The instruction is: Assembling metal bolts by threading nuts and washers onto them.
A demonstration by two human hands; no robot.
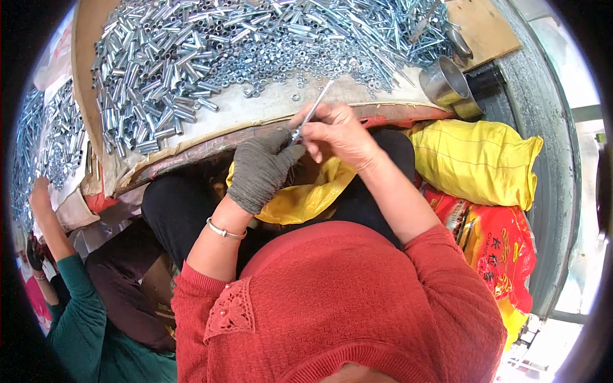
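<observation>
A long thin metal bolt [317, 104] slants up and to the right between my hands, just off the near edge of the work table. My right hand [345, 135], bare, pinches it with thumb and fingers near its lower end. My left hand [258, 169], in a grey knitted glove, closes its fingertips around that same lower end, where a small metal piece [295, 134] shows, too small to make out. Beyond my hands lie heaps of short metal sleeves [169, 76], small nuts and washers [281, 60] and long bolts [377, 51].
Below my hands, a yellow bag [300, 203] sits open in my lap. To the right are a metal cup [440, 83], a full yellow sack [479, 163] and a red printed bag [501, 246]. At left, a co-worker's arm [54, 223] reaches to another heap of parts.
</observation>
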